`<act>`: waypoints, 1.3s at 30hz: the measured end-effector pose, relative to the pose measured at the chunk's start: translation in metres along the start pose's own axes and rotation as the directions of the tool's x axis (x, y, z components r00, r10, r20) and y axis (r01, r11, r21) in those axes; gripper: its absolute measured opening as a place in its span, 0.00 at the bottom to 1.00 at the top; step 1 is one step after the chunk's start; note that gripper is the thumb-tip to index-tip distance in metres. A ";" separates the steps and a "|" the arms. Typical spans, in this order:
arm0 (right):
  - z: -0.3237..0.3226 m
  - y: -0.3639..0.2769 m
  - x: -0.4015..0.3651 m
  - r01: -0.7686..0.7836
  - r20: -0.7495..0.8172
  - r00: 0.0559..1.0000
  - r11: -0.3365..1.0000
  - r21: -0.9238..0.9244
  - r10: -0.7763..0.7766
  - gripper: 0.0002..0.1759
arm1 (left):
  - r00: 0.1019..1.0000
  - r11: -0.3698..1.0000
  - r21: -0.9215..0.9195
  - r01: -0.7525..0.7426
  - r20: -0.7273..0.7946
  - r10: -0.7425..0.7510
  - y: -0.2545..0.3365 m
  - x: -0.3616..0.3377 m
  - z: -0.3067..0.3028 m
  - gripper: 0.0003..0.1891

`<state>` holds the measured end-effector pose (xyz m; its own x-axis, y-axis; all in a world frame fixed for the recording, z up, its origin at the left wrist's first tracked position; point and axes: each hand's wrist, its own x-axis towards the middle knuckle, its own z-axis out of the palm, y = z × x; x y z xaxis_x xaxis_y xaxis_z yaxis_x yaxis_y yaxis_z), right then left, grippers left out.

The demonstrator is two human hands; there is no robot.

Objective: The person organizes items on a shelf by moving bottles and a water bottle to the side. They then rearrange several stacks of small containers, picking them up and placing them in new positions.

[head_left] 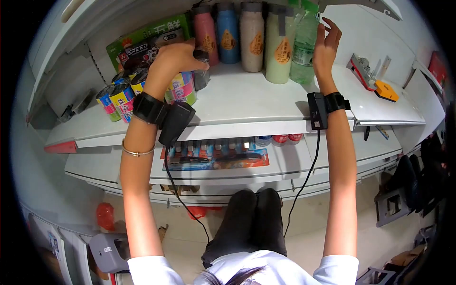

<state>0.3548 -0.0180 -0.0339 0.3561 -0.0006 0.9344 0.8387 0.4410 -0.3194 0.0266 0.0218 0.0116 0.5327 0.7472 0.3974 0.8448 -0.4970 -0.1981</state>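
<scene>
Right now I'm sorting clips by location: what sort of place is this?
Probably a shop: white tiered shelving, a row of labelled bottles at the back, stacked colourful cans by the left hand, and a carded pack on the shelf below.

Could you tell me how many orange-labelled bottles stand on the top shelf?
4, at the back of the shelf, left to right: pink, blue, beige, pale green. The left hand, holding a dark can, may hide more.

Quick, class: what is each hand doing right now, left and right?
Left hand: closed around a small dark container on the shelf.
Right hand: open, fingers spread, against the green bottle; no firm grip visible.
</scene>
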 end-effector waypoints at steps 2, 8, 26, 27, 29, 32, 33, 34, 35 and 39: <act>0.000 0.001 0.000 0.001 -0.012 1.000 1.000 -0.013 -0.001 0.19 | 1.000 0.999 0.031 0.007 0.011 -0.007 0.000 0.006 0.003 0.38; -0.001 -0.001 0.000 0.044 -0.022 0.999 0.998 -0.035 -0.045 0.19 | 0.998 0.997 -0.074 0.029 -0.051 -0.033 0.020 0.009 0.000 0.38; 0.000 0.001 -0.003 -0.050 0.014 0.999 0.997 0.064 0.050 0.21 | 0.977 0.878 -0.459 -0.135 -0.208 0.042 0.071 -0.012 0.031 0.36; -0.001 0.001 -0.003 -0.059 0.021 0.998 0.996 0.062 0.058 0.22 | 0.975 0.882 -0.454 -0.126 -0.221 0.025 0.075 -0.013 0.031 0.37; -0.001 0.001 -0.003 -0.076 0.037 0.997 0.995 0.057 0.074 0.23 | 0.969 0.890 -0.444 -0.106 -0.248 -0.009 0.082 -0.013 0.029 0.38; -0.002 0.001 -0.003 -0.065 0.027 0.998 0.996 0.068 0.063 0.23 | 0.990 0.853 -0.520 -0.052 -0.141 -0.025 0.089 -0.012 0.029 0.45; -0.002 0.001 -0.003 -0.049 0.023 0.999 0.997 0.063 0.047 0.23 | 0.992 0.814 -0.578 -0.063 -0.128 -0.014 0.089 -0.011 0.032 0.46; -0.002 0.002 -0.003 -0.033 0.020 0.999 0.998 0.059 0.032 0.22 | 0.993 0.770 -0.634 -0.072 -0.115 -0.002 0.088 -0.009 0.039 0.47; -0.001 0.002 -0.003 -0.017 0.017 1.000 0.998 0.055 0.016 0.22 | 0.995 0.723 -0.686 -0.079 -0.103 0.011 0.088 -0.007 0.045 0.49; -0.001 0.001 -0.003 -0.003 -0.002 1.000 0.998 0.055 0.003 0.21 | 0.973 0.533 -0.817 -0.219 -0.140 0.185 0.072 -0.004 0.055 0.51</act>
<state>0.3551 -0.0183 -0.0374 0.3596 -0.0011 0.9331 0.8136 0.4899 -0.3130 0.0882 0.0070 -0.0538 0.6675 0.5733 0.4752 0.2933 -0.7890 0.5398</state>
